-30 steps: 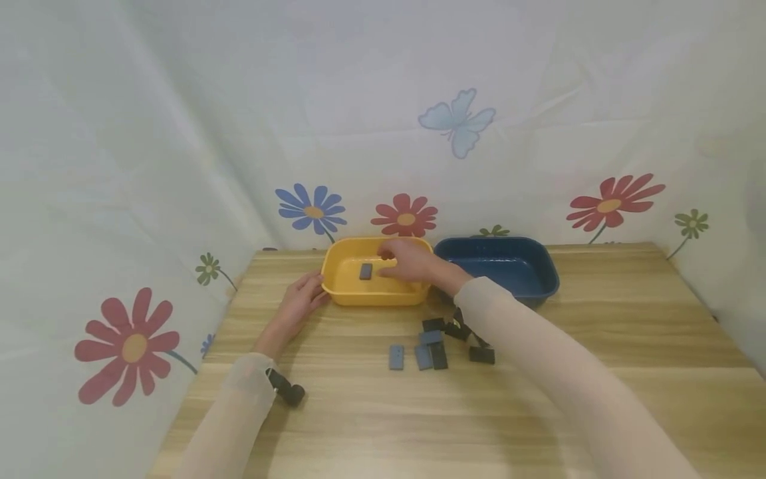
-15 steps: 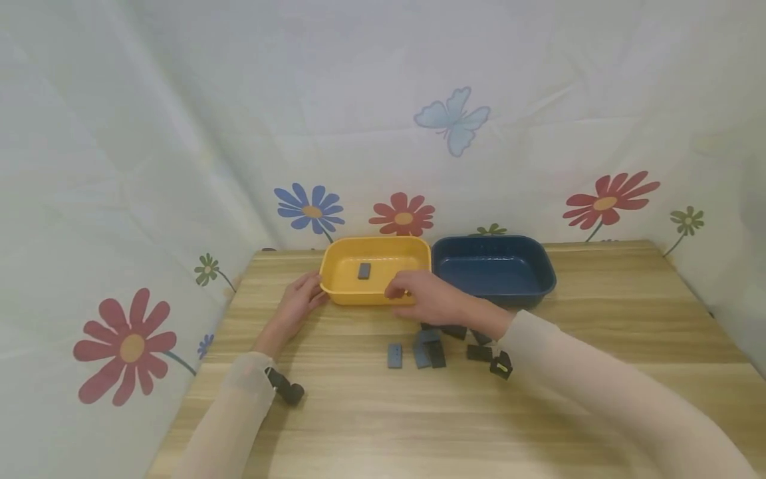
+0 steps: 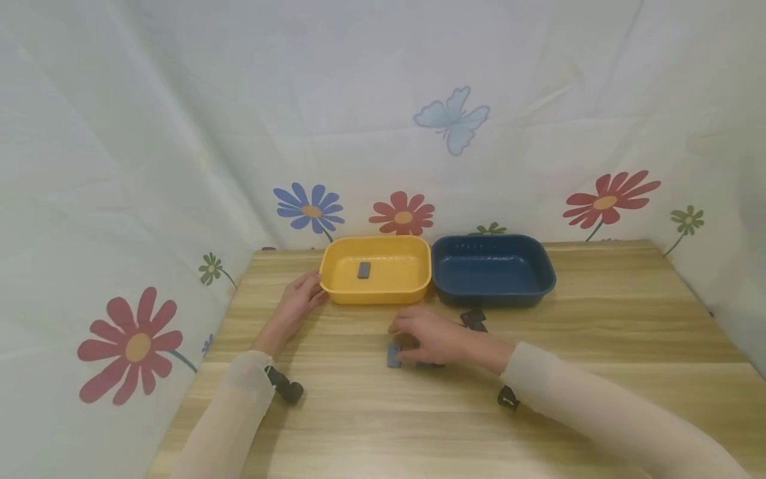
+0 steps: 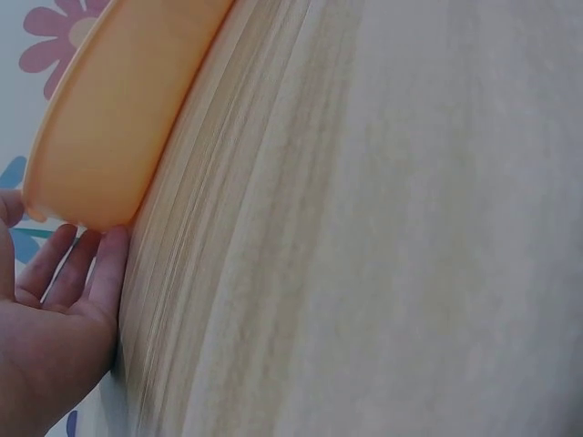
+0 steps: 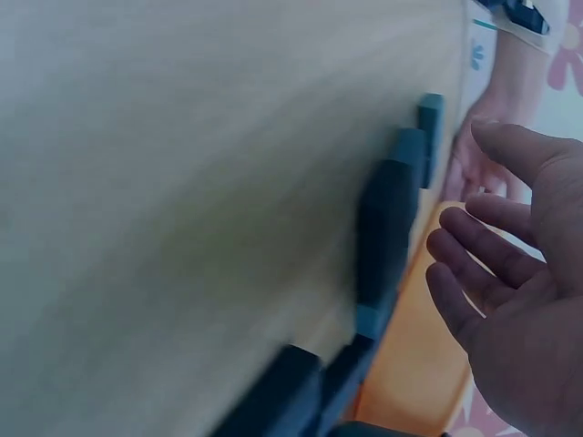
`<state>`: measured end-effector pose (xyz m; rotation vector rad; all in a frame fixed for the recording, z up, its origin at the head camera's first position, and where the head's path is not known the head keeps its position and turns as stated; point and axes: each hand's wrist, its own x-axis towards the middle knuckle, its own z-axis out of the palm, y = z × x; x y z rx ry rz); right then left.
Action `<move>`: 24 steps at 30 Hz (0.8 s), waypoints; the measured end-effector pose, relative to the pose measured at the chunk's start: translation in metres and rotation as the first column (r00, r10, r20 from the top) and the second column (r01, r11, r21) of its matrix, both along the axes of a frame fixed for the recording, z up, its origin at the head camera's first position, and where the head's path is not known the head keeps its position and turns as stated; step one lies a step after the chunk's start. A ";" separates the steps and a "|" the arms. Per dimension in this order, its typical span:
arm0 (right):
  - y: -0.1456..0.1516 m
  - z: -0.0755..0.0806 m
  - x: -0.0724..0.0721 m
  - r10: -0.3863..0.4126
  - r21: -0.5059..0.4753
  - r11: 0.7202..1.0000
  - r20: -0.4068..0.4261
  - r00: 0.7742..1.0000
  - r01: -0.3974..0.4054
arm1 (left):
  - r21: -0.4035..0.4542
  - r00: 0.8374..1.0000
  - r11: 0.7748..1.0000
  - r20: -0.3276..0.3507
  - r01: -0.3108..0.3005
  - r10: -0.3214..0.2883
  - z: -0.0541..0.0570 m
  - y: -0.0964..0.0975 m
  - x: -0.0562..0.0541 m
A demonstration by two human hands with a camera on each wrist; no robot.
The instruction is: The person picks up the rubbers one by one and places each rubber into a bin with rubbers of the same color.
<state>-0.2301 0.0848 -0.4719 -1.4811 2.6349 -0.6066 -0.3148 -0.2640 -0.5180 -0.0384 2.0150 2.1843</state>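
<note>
My left hand (image 3: 297,303) rests at the left end of the yellow tub (image 3: 383,298), its extended fingers (image 4: 107,273) touching the wall in the left wrist view. My right hand (image 3: 439,339) hovers over a cluster of small rectangular domino-like tiles, thumb and fingers apart with nothing between them. Beside its thumb a grey-blue tile (image 3: 393,355) lies on the table. Dark tiles (image 5: 383,232) show below the hand in the right wrist view; in the head view the hand covers most of them. One grey-blue tile (image 3: 364,270) lies inside the yellow tub.
A dark blue tub (image 3: 493,298) stands right beside the yellow one. Black tiles (image 3: 474,319) lie in front of it. A patterned curtain with flowers and a butterfly (image 3: 455,120) hangs behind the wooden table (image 3: 371,419). Each wrist wears a small black camera (image 3: 287,387).
My right hand has drawn back out of the yellow tub and come down towards the tiles in front of it. My left hand has stayed at the tub's end.
</note>
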 end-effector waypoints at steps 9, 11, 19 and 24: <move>0.000 -0.013 0.005 0.000 0.030 1.000 -0.010 1.000 0.001 | 0.010 1.000 1.000 -0.004 -0.006 0.006 0.001 0.001 0.001; -0.001 -0.014 0.006 0.008 0.028 1.000 -0.033 0.999 -0.007 | 0.008 1.000 1.000 -0.004 -0.006 0.006 0.000 0.001 0.000; -0.005 -0.018 0.008 -0.002 0.009 1.000 -0.033 0.999 0.002 | -0.009 1.000 1.000 0.000 -0.006 0.006 -0.002 0.000 -0.001; -0.005 -0.021 0.002 -0.022 0.026 0.999 -0.021 1.000 0.023 | 0.008 1.000 1.000 -0.008 0.001 -0.001 -0.002 0.002 -0.005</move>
